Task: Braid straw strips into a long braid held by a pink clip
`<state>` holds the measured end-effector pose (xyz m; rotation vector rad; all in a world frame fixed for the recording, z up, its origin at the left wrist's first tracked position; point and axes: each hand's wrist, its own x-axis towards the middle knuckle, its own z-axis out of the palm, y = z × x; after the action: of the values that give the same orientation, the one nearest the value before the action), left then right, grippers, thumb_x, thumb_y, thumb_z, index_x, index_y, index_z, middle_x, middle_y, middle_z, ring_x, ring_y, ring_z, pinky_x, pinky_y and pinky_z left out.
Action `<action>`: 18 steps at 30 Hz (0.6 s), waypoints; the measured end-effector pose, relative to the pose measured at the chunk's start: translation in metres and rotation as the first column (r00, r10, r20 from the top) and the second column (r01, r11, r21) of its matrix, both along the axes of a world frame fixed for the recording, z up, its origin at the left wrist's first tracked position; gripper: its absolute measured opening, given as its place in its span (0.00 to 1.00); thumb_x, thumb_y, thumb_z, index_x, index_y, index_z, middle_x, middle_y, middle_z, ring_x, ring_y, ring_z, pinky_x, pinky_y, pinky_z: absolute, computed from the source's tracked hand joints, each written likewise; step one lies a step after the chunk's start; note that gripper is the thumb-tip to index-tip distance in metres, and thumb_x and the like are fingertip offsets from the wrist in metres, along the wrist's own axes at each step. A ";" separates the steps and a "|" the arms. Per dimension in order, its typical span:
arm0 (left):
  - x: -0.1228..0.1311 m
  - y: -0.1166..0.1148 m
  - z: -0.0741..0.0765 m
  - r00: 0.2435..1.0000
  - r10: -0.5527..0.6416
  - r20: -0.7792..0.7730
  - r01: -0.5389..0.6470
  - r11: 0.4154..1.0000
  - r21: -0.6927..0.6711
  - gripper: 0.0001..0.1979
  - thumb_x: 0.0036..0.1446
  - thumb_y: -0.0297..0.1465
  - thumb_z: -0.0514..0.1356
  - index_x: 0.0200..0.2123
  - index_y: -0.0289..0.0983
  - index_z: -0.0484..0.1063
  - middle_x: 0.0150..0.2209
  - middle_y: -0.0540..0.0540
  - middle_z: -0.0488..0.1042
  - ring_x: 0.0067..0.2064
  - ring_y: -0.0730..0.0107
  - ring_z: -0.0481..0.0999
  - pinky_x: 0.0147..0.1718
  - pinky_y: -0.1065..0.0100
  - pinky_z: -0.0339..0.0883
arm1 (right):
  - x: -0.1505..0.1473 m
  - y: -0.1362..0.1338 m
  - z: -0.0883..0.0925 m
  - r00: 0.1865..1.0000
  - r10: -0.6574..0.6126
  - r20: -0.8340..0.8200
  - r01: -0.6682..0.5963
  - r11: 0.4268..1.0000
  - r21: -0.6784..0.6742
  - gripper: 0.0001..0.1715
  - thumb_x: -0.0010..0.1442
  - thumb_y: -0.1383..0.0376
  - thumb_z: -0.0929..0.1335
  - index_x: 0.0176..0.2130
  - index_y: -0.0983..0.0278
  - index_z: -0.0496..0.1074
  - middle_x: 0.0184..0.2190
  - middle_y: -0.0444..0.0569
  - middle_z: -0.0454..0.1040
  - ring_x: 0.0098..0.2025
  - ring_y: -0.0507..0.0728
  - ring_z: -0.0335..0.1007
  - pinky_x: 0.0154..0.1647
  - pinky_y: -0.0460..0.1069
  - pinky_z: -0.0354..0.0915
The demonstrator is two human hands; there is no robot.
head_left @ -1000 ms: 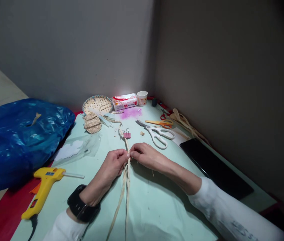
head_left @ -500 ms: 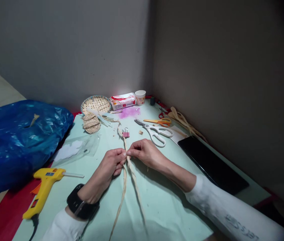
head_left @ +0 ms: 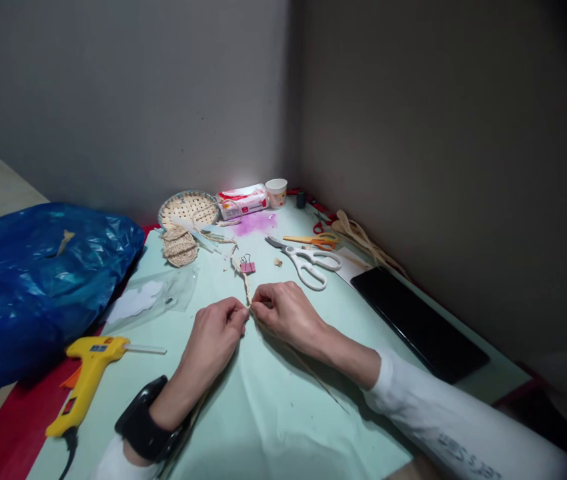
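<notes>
A pale braided fibre cord point(head_left: 246, 285) runs toward me from the far side of the table, and both hands pinch its near end. My left hand point(head_left: 217, 331) grips a strand there, which trails back under the left forearm. My right hand point(head_left: 286, 313) is closed on the other strand; its loose tail point(head_left: 321, 381) reaches out below the right wrist. The fingertips of both hands almost meet at the braid's end. Just beyond them a pink binder clip point(head_left: 247, 267) sits beside the cord. The fibres between the fingertips are mostly hidden.
White scissors point(head_left: 308, 267) and orange scissors point(head_left: 313, 240) lie right of the cord, near a black tablet-like slab point(head_left: 418, 323). At left are a yellow glue gun point(head_left: 86, 380) and a blue plastic bag point(head_left: 48, 293). A woven basket point(head_left: 188, 210) and paper cup point(head_left: 276, 193) stand behind.
The two strands that hung toward me between the hands are now drawn apart, one to each side. My left hand has turned palm-down, and the view has shifted slightly.
</notes>
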<state>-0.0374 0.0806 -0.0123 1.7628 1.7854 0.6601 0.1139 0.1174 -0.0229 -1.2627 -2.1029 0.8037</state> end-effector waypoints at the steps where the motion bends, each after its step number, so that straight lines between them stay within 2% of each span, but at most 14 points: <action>1: 0.002 -0.002 0.002 1.000 0.006 -0.026 -0.006 1.000 0.000 0.15 0.57 0.35 0.54 0.20 0.38 0.67 0.19 0.51 0.70 0.24 0.68 0.66 0.27 0.69 0.53 | 0.000 0.001 -0.001 1.000 -0.006 -0.029 0.005 1.000 -0.017 0.10 0.53 0.69 0.64 0.28 0.65 0.76 0.21 0.45 0.72 0.24 0.50 0.60 0.27 0.45 0.51; 5: 0.010 -0.012 0.006 0.999 0.031 0.009 -0.030 0.999 -0.014 0.16 0.58 0.37 0.53 0.20 0.38 0.67 0.18 0.53 0.68 0.22 0.71 0.62 0.25 0.69 0.51 | 0.001 0.007 -0.007 0.986 -0.011 -0.165 -0.019 0.983 -0.180 0.11 0.52 0.67 0.65 0.28 0.66 0.78 0.22 0.45 0.74 0.26 0.50 0.64 0.28 0.44 0.54; 10: 0.019 -0.019 -0.002 0.958 0.099 0.269 -0.077 0.993 -0.091 0.16 0.58 0.40 0.54 0.21 0.39 0.66 0.17 0.54 0.65 0.22 0.71 0.60 0.24 0.70 0.51 | 0.002 0.014 -0.011 0.965 -0.011 -0.262 -0.066 0.956 -0.285 0.09 0.51 0.68 0.66 0.26 0.67 0.77 0.21 0.44 0.74 0.25 0.50 0.64 0.27 0.43 0.56; 13: 0.023 -0.020 -0.005 0.928 0.109 0.356 -0.075 0.991 -0.109 0.14 0.58 0.38 0.54 0.22 0.38 0.66 0.17 0.54 0.65 0.23 0.71 0.60 0.24 0.71 0.52 | 0.001 0.013 -0.011 0.943 -0.033 -0.332 -0.096 0.926 -0.366 0.09 0.50 0.69 0.66 0.25 0.67 0.76 0.18 0.44 0.71 0.22 0.49 0.61 0.25 0.43 0.55; 16: 0.025 -0.021 -0.007 0.931 0.113 0.348 -0.082 0.991 -0.104 0.15 0.58 0.38 0.54 0.21 0.38 0.66 0.16 0.54 0.66 0.22 0.71 0.60 0.24 0.71 0.52 | 0.000 0.013 -0.010 0.894 -0.064 -0.443 -0.162 0.876 -0.454 0.08 0.49 0.69 0.66 0.23 0.68 0.74 0.15 0.42 0.68 0.19 0.48 0.58 0.22 0.43 0.54; 18: 0.025 -0.021 -0.008 0.955 0.092 0.282 -0.074 0.995 -0.073 0.17 0.59 0.39 0.53 0.21 0.38 0.66 0.16 0.53 0.65 0.22 0.71 0.60 0.24 0.71 0.51 | 0.000 0.013 -0.008 0.852 -0.091 -0.515 -0.209 0.844 -0.495 0.07 0.48 0.69 0.66 0.22 0.68 0.73 0.15 0.42 0.67 0.18 0.47 0.55 0.20 0.43 0.51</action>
<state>-0.0119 0.0595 -0.0198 1.4736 1.6683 0.8388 0.1139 0.1300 -0.0311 -1.0593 -1.5166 1.6484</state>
